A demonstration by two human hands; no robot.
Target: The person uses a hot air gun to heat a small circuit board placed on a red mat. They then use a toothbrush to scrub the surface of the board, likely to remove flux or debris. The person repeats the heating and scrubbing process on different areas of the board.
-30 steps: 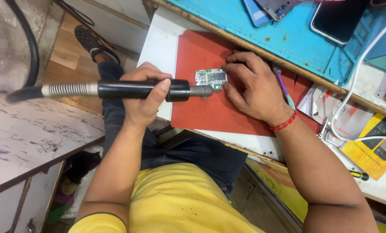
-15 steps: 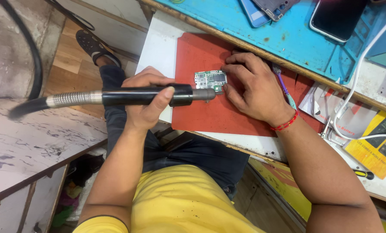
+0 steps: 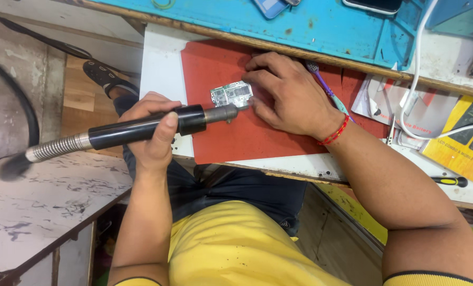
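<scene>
Left hand [image 3: 154, 135]: closed around black hot-air handle [image 3: 141, 128], nozzle held at board edge.
Right hand [image 3: 286, 95]: fingers pressed flat, circuit board [image 3: 230, 95] pinned.
Board: laid on red mat [image 3: 215, 69], on counter [image 3: 159, 58].

Glossy black plastic hot-air handle [image 3: 141, 128] with ribbed metal hose [image 3: 56, 147]; matt red rubbery mat [image 3: 220, 137].

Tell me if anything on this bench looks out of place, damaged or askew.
Nothing looks damaged or spilled. The left hand holds a black hot-air handpiece aimed at a small circuit board on the red mat, steadied by the right hand. Papers and a white cable lie loosely at right; a toothbrush is partly under the hand.
</scene>
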